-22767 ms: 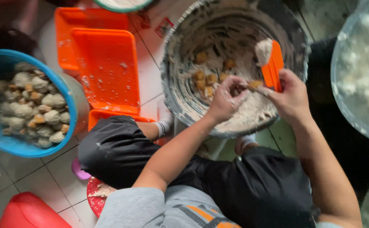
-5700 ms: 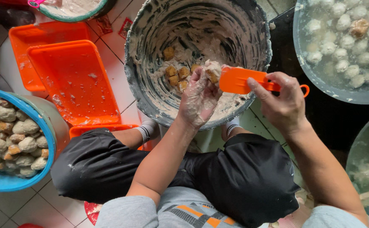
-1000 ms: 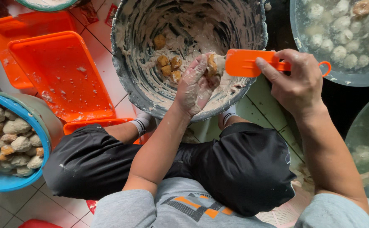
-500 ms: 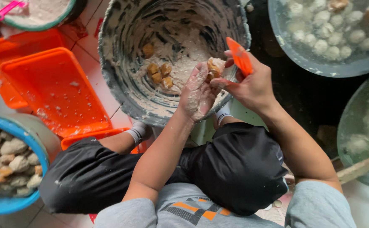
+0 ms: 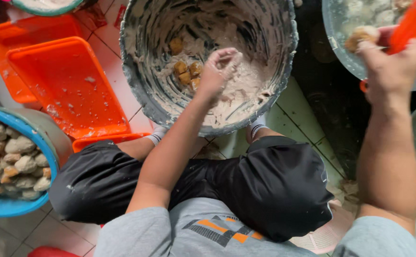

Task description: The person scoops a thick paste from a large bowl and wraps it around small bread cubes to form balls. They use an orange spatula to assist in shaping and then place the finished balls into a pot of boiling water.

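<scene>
Nearest the camera, the person's grey shirt (image 5: 189,233) and black shorts (image 5: 265,185) filled the lower middle of the frame. At the lower left sat a blue bowl (image 5: 8,207) of pale stuffed pieces. Higher, the left hand (image 5: 220,69), coated in paste, hovered over the big grey basin (image 5: 144,100) at top centre, fingers loosely curled and seemingly empty, just above the fried tofu cubes (image 5: 186,71) lying in the pale paste. Stacked orange trays (image 5: 65,81) lay at upper left. At the upper right, the right hand (image 5: 388,62) gripped an orange scraper (image 5: 415,24) and pinched a filled tofu piece (image 5: 360,35) over a glass bowl (image 5: 334,33) of finished pieces.
</scene>
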